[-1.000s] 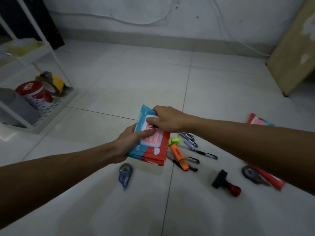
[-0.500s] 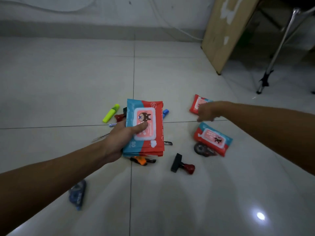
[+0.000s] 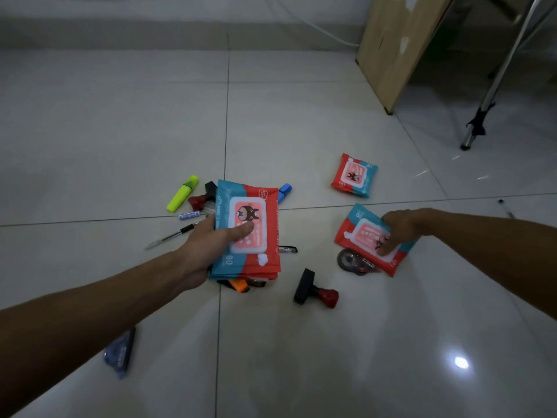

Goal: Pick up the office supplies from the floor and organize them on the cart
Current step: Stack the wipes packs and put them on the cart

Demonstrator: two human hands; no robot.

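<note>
**Left hand holds wipe stack; right hand on a floor pack**

Lower left of frame: a blue correction-tape dispenser [image 3: 119, 354] lies on the tiled floor [image 3: 301, 116], partly hidden behind the left forearm; its outline is dim.

Centre: left hand [image 3: 208, 245] grips a stack of red-and-blue wipe packs [image 3: 248, 230], thumb pressed across the top pack's label, fingers hidden beneath. Number of packs in the stack cannot be counted; only layered edges show at the lower end. Under that end an orange highlighter [image 3: 238, 285] sticks out, mostly covered. A black pen [image 3: 287, 249] shows only its tip at the stack's right edge.

Lower centre: a black stamp with red handle [image 3: 315, 291] lies on its side, clear of both hands.

Centre right: right hand [image 3: 399, 229] rests on a wipe pack [image 3: 366, 238] lying on the floor, fingers curled over its right edge. Whether the pack is lifted cannot be told. A round dark tape dispenser [image 3: 351, 261] is partly tucked under that pack.

Left of the stack: a clear pen [image 3: 171, 236], a small blue-labelled tube [image 3: 189, 215], a second stamp [image 3: 202, 197] half hidden, a yellow highlighter [image 3: 182, 193]. A blue item [image 3: 285, 190] peeks out behind the stack; unidentifiable.

Farther, upper right: a third wipe pack [image 3: 354, 175], alone. A thin pen [image 3: 506, 208] near the right edge. Wooden board [image 3: 401, 46] and metal stand leg [image 3: 488, 98] beyond. The cart is out of frame.
</note>
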